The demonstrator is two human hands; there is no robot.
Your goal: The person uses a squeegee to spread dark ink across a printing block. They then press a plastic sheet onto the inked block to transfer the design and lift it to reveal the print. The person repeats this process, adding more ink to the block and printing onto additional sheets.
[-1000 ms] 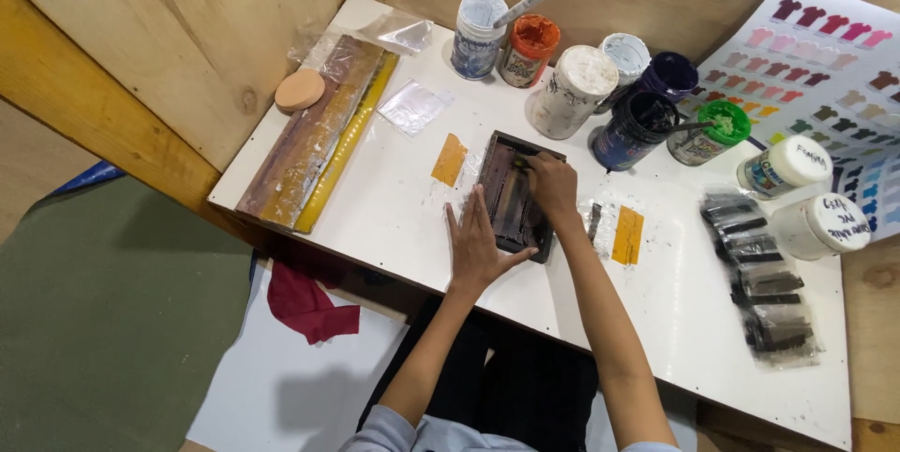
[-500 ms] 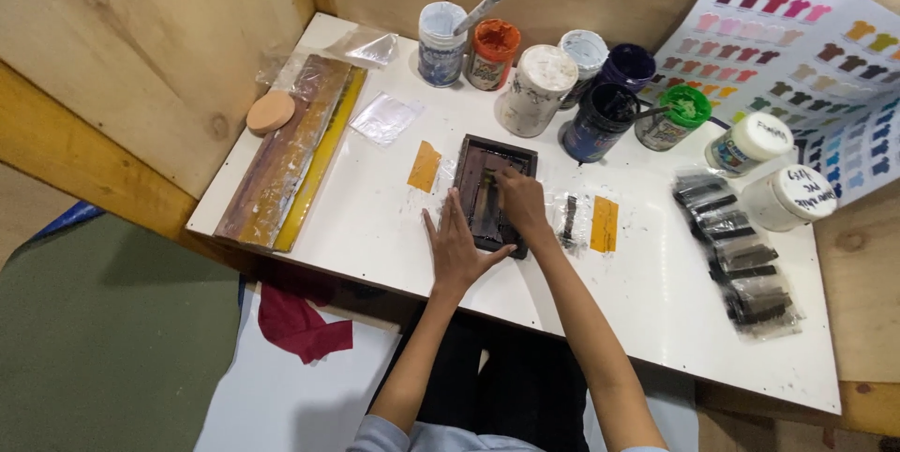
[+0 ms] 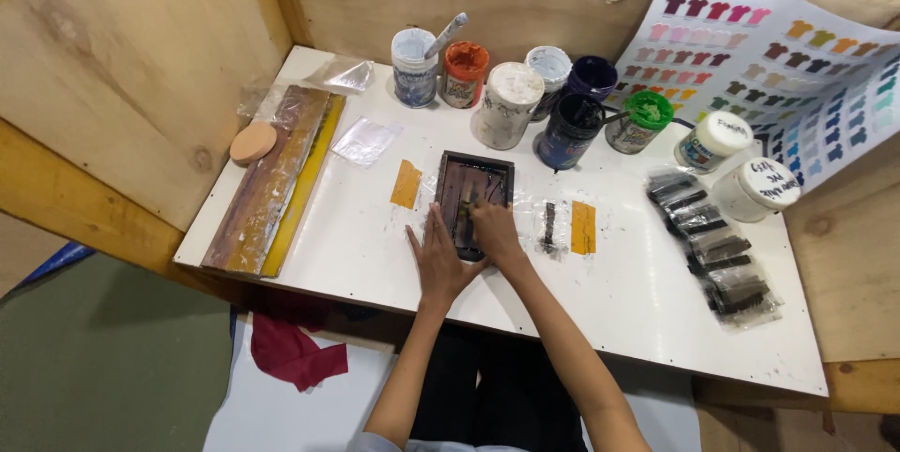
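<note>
White table [image 3: 356, 246]: small dark frame [image 3: 473, 201], paint jars [image 3: 506, 105] (back edge), wooden boards [image 3: 272, 175], colour chart [image 3: 797, 77].

White table [image 3: 337, 246]; plywood walls [image 3: 131, 67]

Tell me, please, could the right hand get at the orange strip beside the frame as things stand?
Probably yes: the right hand rests on the frame, and the orange strip lies just to its right on the table, with only flat plastic film between.

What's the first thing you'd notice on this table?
Both hands, left hand and right hand, press on a small dark screen frame mid-table. Behind it stands a cluster of paint jars, and a shirt colour chart leans at the far right.
</note>
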